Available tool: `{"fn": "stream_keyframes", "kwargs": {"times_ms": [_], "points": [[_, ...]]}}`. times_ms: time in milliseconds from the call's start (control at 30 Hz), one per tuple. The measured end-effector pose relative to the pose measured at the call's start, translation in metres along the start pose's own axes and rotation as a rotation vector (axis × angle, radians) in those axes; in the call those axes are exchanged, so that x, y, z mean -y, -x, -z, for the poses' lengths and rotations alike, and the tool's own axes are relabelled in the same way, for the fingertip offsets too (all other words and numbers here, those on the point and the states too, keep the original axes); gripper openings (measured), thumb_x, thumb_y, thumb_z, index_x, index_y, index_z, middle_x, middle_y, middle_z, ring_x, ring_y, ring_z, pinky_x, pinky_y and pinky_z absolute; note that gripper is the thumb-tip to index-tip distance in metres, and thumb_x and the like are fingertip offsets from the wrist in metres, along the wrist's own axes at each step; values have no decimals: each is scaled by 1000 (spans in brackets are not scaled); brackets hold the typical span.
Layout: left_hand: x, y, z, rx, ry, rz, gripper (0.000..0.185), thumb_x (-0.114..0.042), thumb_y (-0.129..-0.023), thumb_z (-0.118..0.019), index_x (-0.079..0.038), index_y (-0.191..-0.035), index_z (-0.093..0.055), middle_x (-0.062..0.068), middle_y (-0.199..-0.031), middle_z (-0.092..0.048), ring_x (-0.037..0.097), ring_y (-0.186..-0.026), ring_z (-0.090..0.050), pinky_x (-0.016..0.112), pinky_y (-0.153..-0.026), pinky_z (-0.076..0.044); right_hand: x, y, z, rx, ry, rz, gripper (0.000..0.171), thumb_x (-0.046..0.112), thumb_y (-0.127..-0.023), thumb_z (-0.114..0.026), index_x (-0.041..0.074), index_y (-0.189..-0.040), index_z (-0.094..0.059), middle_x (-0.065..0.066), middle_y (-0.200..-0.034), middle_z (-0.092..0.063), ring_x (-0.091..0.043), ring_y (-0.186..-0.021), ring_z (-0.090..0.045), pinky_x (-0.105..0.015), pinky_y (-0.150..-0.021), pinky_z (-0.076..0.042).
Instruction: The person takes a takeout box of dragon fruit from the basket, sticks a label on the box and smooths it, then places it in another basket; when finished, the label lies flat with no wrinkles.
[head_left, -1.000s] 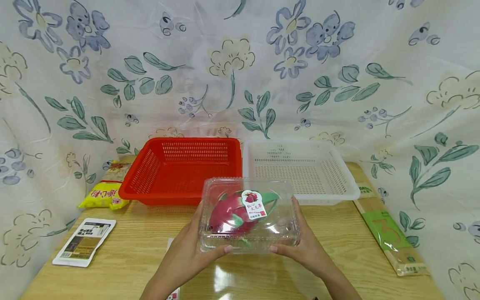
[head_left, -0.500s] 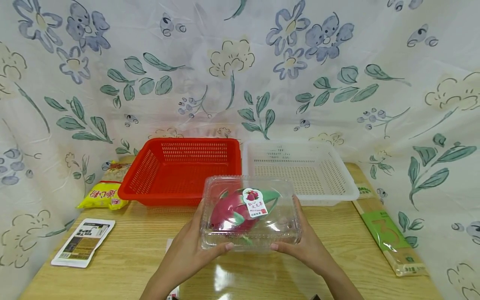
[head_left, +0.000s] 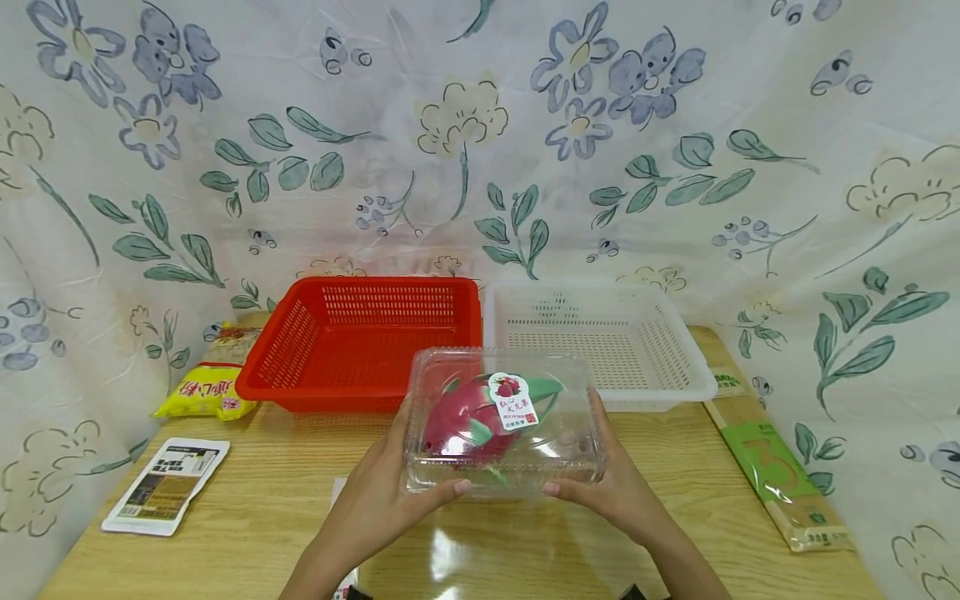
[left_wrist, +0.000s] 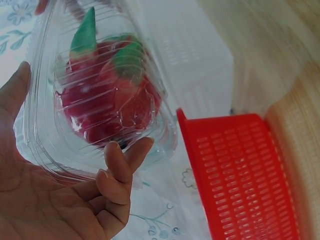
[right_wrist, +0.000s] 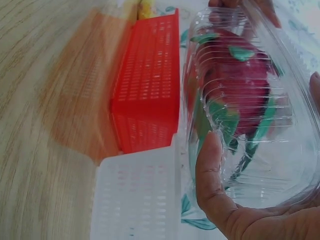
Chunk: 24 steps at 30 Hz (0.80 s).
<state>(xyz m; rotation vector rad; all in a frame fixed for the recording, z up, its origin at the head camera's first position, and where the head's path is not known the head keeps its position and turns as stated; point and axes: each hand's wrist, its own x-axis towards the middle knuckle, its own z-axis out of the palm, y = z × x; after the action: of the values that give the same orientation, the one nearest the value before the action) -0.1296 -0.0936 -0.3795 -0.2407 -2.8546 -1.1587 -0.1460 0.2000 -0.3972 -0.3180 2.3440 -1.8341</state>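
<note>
Over the wooden table (head_left: 247, 508), your left hand (head_left: 375, 500) and right hand (head_left: 618, 492) are gripping the clear dragon-fruit box (head_left: 502, 421) at nine and three o'clock; be keeping it level.

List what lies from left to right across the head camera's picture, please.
White leaflet → yellow snack bag → red basket → clear box with dragon fruit, gripped by left hand and right hand → green packet.

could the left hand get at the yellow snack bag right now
Probably not as things stand: the left hand grips the clear clamshell box together with the right hand. The yellow snack bag lies uncovered by the red basket, but the hand is occupied.
</note>
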Motion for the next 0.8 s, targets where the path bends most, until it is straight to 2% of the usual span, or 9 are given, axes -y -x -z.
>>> {"fn": "stream_keyframes", "kwargs": {"times_ms": [300, 500, 800], "points": [[-3, -5, -1, 9, -5, 10, 117, -70, -74, -73, -31, -160, -5, 16, -150, -46, 42, -132, -49, 69, -96, -43, -1, -2, 5, 10, 15, 3, 126, 20, -78, -84, 31, -158, 13, -31, -133, -45, -33, -109, -60, -39, -80, -59], [-5, -8, -2, 16, -7, 17, 118, -71, -73, -72, -31, -160, -5, 14, -149, -48, 41, -132, -49, 69, -95, -43, -1, -4, 9, 5, 51, 10, 126, 22, -79, -84, 29, -158, 14, -29, -131, -47, -32, -110, -60, -44, -83, -57], [-8, -12, -4, 12, -6, 8, 118, -72, -72, -73, -32, -160, -5, 12, -147, -50, 40, -131, -51, 68, -95, -44, -1, -5, 13, 7, 46, 5, 124, 22, -80, -83, 34, -158, 13, -33, -135, -45, -37, -113, -60, -48, -85, -57]]}}
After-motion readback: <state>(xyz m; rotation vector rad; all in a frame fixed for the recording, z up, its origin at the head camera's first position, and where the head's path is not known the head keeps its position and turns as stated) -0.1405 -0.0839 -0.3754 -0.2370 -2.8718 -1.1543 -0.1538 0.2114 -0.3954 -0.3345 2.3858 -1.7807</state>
